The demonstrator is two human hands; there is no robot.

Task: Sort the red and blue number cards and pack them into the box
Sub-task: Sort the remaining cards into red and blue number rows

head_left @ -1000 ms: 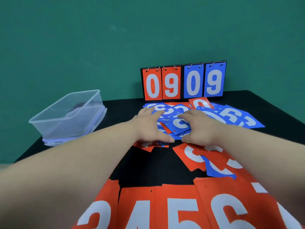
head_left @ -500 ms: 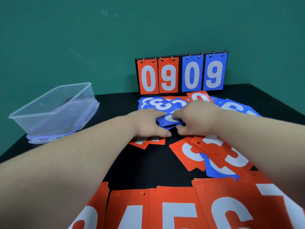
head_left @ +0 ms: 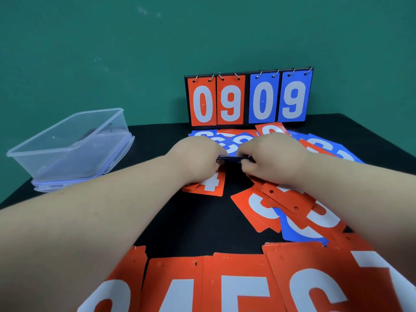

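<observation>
Both hands meet at frame centre: left hand point(head_left: 198, 156) and right hand point(head_left: 272, 158) each curl fingers round one end of a thin blue card stack point(head_left: 231, 159), held edge-on between them. Clear box point(head_left: 74, 154) sits mid-left on black table point(head_left: 198, 221), well apart from the hands. Red cards point(head_left: 236, 284) in a row along the bottom edge. Loose mixed cards point(head_left: 292, 221) lie right of centre. Scoreboard stand point(head_left: 247, 100) behind reads 09 09.

Left hand point(head_left: 198, 158) and right hand point(head_left: 275, 157): bare, uncovered. Left forearm point(head_left: 101, 212) and right forearm point(head_left: 360, 188): bare along all the visible length, out to the frame edges. Forearms broad and rounded; hands plump, knuckles smooth.
</observation>
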